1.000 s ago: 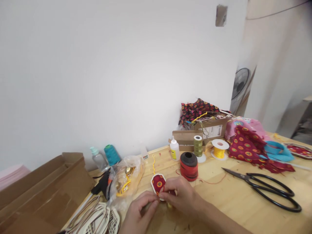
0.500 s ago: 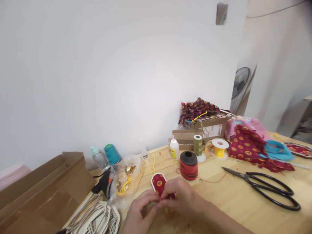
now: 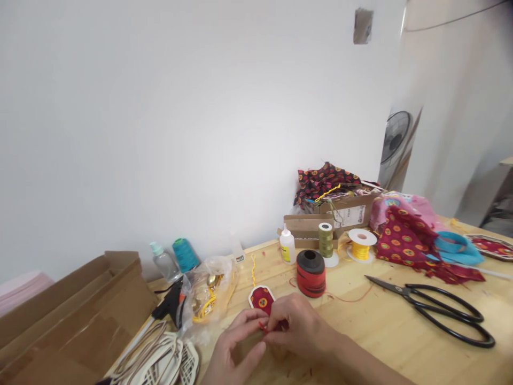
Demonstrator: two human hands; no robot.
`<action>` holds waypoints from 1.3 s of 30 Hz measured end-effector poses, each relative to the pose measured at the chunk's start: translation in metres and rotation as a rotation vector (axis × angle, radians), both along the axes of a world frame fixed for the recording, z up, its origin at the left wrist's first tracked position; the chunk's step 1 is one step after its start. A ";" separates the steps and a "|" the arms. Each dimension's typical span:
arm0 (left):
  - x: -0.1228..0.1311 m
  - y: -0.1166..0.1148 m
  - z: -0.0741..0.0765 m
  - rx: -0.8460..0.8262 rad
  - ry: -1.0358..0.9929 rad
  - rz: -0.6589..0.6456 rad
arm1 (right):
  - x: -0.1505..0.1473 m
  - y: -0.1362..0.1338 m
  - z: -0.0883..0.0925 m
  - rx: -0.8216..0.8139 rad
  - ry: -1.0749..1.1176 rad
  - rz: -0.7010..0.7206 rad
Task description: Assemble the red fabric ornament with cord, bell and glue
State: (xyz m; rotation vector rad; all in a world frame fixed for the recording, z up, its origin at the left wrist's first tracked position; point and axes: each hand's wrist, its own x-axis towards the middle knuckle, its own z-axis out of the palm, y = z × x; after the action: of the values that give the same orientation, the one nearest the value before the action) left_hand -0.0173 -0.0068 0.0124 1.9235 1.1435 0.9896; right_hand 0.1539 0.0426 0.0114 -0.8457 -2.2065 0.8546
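Note:
My right hand (image 3: 298,327) pinches a short piece of red cord (image 3: 262,326) between thumb and forefinger. Close beside it is my left hand (image 3: 240,345), its thumb spread away from the fingers and its fingertips near the cord. Just beyond both hands lies a fabric-covered tag (image 3: 262,299), dark red with round motifs and a white border, partly hidden by my right hand. A twisted yellow loop (image 3: 253,270) extends from the tag's far end.
A red cord spool (image 3: 311,275), glue bottle (image 3: 287,246), green thread spool (image 3: 325,240) and yellow cord spool (image 3: 360,246) stand beyond my right hand. Large black-handled scissors (image 3: 435,305) lie right. Left are a cardboard box (image 3: 76,321), white cut-out frames (image 3: 160,358) and a plastic bag (image 3: 212,294).
My left thumb has come away from the pinch at the cord and dropped lower, opening the left hand. My right hand stays nearly in place with its fingers closed.

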 end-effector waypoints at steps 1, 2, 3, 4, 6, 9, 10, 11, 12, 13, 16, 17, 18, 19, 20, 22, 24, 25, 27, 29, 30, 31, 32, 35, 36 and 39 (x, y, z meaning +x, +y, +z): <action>0.001 0.000 0.001 0.002 0.009 0.014 | 0.000 0.000 0.000 0.004 -0.005 -0.008; 0.002 0.001 0.001 0.005 0.013 0.026 | -0.001 -0.001 -0.001 0.006 -0.009 -0.016; 0.002 0.001 0.001 0.013 0.010 0.035 | -0.001 -0.001 -0.001 0.009 -0.011 -0.021; 0.003 0.001 0.001 0.025 -0.002 0.044 | -0.001 -0.001 -0.002 0.012 -0.011 -0.022; 0.003 0.001 0.001 0.057 -0.032 0.060 | -0.001 0.000 -0.002 0.017 -0.004 -0.019; 0.003 0.000 0.000 0.076 -0.047 0.087 | 0.000 0.001 -0.003 0.016 -0.003 -0.009; 0.003 0.000 -0.001 0.075 -0.046 0.099 | 0.000 0.001 -0.004 0.018 -0.003 -0.010; 0.003 0.000 -0.001 0.071 -0.043 0.111 | 0.000 0.002 -0.004 0.021 -0.003 -0.012; 0.003 0.000 -0.001 0.070 -0.040 0.124 | 0.000 0.002 -0.004 0.029 -0.005 -0.012; 0.003 0.000 -0.002 0.069 -0.038 0.130 | -0.001 0.001 -0.004 0.039 -0.009 -0.012; 0.003 0.000 -0.003 0.065 -0.040 0.108 | -0.002 0.000 -0.003 0.079 -0.053 -0.011; 0.003 0.001 -0.003 0.062 -0.043 0.093 | -0.003 -0.001 -0.002 0.100 -0.080 -0.013; 0.003 0.001 -0.003 0.058 -0.044 0.081 | -0.003 -0.001 -0.002 0.125 -0.106 -0.014; 0.004 0.001 -0.003 0.054 -0.042 0.075 | -0.004 -0.002 -0.002 0.151 -0.129 -0.012; 0.004 0.001 -0.004 0.049 -0.039 0.074 | -0.004 -0.002 -0.001 0.173 -0.149 -0.005; 0.005 0.002 -0.004 0.036 -0.024 0.075 | -0.005 -0.002 -0.001 0.198 -0.173 0.003; 0.005 0.002 -0.003 0.028 -0.016 0.087 | -0.005 -0.002 -0.001 0.202 -0.188 0.002; 0.005 0.003 -0.003 0.027 -0.014 0.095 | -0.005 -0.002 -0.001 0.203 -0.194 -0.003; 0.006 0.003 -0.003 0.023 -0.013 0.110 | -0.004 -0.002 -0.001 0.208 -0.197 -0.006; 0.006 0.003 -0.004 0.014 -0.020 0.120 | -0.004 -0.002 0.000 0.218 -0.194 -0.001; 0.006 0.003 -0.004 0.009 -0.026 0.125 | -0.004 -0.002 0.000 0.224 -0.193 0.002; 0.005 0.003 -0.004 0.003 -0.034 0.130 | -0.004 -0.002 0.000 0.231 -0.194 0.008; 0.005 0.003 -0.005 0.000 -0.041 0.136 | -0.003 -0.002 0.000 0.238 -0.193 0.017; 0.003 0.003 -0.007 -0.003 -0.042 0.153 | -0.002 -0.001 0.000 0.264 -0.178 0.045; 0.003 0.003 -0.007 -0.004 -0.037 0.156 | -0.002 -0.001 0.000 0.273 -0.170 0.048; 0.001 0.004 -0.008 -0.007 -0.025 0.158 | -0.002 0.000 0.000 0.298 -0.163 0.042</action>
State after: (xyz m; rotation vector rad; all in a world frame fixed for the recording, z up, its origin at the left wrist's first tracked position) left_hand -0.0159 -0.0024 0.0045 1.8316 1.2985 1.0883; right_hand 0.1522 0.0423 0.0112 -0.7473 -2.4225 0.4708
